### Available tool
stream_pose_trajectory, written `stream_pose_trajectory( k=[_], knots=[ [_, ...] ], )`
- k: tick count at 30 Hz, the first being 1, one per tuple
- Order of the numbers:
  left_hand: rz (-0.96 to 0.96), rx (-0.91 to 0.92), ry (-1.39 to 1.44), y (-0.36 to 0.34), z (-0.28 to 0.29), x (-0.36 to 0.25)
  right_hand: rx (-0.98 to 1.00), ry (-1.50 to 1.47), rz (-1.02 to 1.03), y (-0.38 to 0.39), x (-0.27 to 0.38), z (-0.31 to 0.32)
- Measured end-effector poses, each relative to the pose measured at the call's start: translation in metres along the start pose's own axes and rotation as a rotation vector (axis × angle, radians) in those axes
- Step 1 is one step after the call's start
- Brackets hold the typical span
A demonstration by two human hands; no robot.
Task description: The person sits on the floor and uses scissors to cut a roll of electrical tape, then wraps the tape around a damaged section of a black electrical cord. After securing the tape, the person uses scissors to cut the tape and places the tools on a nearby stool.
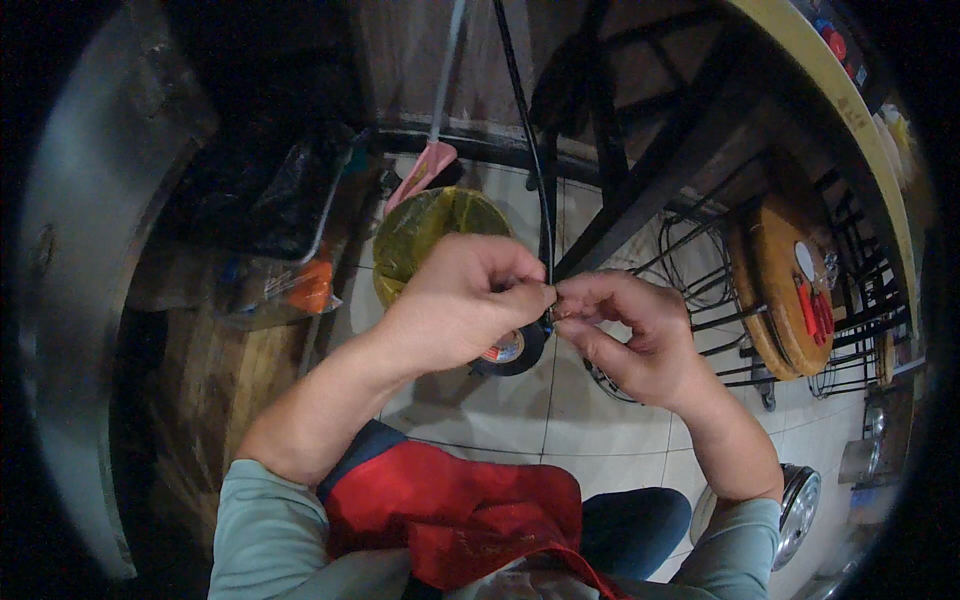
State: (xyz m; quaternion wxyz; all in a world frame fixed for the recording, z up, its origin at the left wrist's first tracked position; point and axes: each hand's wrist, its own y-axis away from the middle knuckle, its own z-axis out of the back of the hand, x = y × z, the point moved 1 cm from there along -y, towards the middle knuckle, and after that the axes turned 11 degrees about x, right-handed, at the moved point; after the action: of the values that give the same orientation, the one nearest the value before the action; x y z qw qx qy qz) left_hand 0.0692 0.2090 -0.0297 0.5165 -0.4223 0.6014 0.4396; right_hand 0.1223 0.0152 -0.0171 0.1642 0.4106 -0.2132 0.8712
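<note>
Red apron [455, 500] across the lower centre, my left hand [470, 300] pinches the black cable [534, 140] at mid-frame; whether my right hand [635, 325] grips, I cannot tell. Fingertip-only hold could slip if the tape roll [525, 358] below tugs.

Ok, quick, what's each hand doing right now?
Left hand: closed, thumb and finger pinching the black cable.
Right hand: fingers curled, tips at the cable beside the left; can't tell if its grip is closed.
</note>
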Motion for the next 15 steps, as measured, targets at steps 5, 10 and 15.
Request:
stream_pose_trajectory(
  k=[5, 10, 15],
  knots=[
    [-0.049, -0.024, -0.014, 0.000, -0.004, 0.003, 0.035, 0.344, 0.171, 0.003, -0.005, 0.003],
    [-0.128, -0.100, -0.253, -0.002, -0.003, 0.007, 0.000, 0.528, 0.307, 0.003, -0.013, -0.005],
    [-0.072, -0.059, -0.359, 0.000, -0.001, -0.006, -0.020, 0.569, 0.352, 0.001, -0.012, -0.006]
  ],
)
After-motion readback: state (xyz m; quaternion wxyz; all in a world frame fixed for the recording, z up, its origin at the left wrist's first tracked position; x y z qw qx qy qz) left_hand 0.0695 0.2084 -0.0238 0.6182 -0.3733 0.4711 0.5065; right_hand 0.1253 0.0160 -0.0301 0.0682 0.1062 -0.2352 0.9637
